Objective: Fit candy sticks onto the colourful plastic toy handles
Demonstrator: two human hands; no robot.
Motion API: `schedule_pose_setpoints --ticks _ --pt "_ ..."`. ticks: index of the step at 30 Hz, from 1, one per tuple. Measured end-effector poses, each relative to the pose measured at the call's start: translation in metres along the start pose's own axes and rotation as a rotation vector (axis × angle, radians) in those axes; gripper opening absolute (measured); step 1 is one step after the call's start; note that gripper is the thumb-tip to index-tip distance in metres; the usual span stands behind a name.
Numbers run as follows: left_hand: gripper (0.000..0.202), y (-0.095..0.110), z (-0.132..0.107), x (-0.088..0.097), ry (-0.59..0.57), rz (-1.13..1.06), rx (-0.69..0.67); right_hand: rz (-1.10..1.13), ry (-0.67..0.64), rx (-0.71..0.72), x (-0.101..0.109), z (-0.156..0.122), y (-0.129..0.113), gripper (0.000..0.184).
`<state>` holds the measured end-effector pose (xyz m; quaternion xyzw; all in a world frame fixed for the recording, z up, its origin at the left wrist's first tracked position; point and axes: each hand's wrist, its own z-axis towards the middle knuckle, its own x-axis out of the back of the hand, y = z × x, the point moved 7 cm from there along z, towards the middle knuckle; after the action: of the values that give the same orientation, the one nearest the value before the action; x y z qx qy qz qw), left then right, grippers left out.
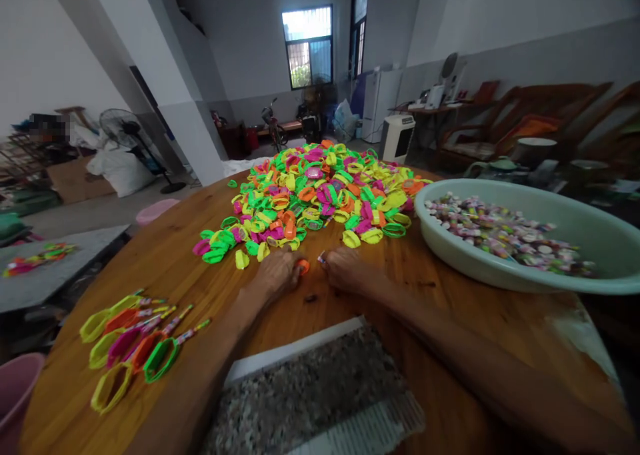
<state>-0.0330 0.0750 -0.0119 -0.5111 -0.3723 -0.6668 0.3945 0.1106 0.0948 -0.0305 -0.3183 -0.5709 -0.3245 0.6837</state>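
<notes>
My left hand (280,268) is closed round a bright orange plastic band (303,266), which looks like a toy watch; part of it shows beside the fingers. Close by on the right, my right hand (341,268) pinches a small candy pack (321,258) with a whitish, patterned wrapper. A small gap separates the two hands, just above the wooden tabletop. Behind them rises a big heap of similar toy watches (313,191) in green, yellow, pink and orange. To the left lie several toy watches (161,359) with thin candy packs joined to them.
A pale green basin (505,275) at the right holds many small candy packs (520,236). A speckled stone-like slab (320,388) lies on paper between my forearms. A small dark object (311,298) rests on the round wooden table (395,321).
</notes>
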Motion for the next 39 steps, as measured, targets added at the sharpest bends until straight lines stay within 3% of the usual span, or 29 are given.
schedule_pose_setpoints --ticks 5,9,13,16,22,29,39 --pt "0.024 0.006 -0.04 0.005 0.06 -0.024 0.004 0.076 0.026 0.071 0.008 -0.013 -0.015 0.023" --pt "0.02 0.024 -0.082 0.009 0.116 -0.272 -0.034 0.221 0.038 0.176 0.029 -0.052 -0.042 0.025" --pt "0.011 0.05 -0.116 0.012 0.066 -0.421 -0.058 0.409 0.125 0.281 0.047 -0.098 -0.067 0.018" --pt "0.01 0.067 -0.131 0.015 0.007 -0.482 -0.089 0.395 0.116 0.286 0.042 -0.119 -0.078 0.019" --pt "0.013 0.083 -0.143 0.021 0.057 -0.493 -0.167 0.375 0.139 0.292 0.035 -0.139 -0.086 0.021" --pt "0.02 0.087 -0.15 0.022 0.108 -0.518 -0.18 0.391 0.191 0.325 0.034 -0.146 -0.092 0.017" --pt "0.021 0.087 -0.151 0.017 0.075 -0.552 -0.134 -0.087 0.121 0.453 0.029 -0.155 -0.112 0.017"
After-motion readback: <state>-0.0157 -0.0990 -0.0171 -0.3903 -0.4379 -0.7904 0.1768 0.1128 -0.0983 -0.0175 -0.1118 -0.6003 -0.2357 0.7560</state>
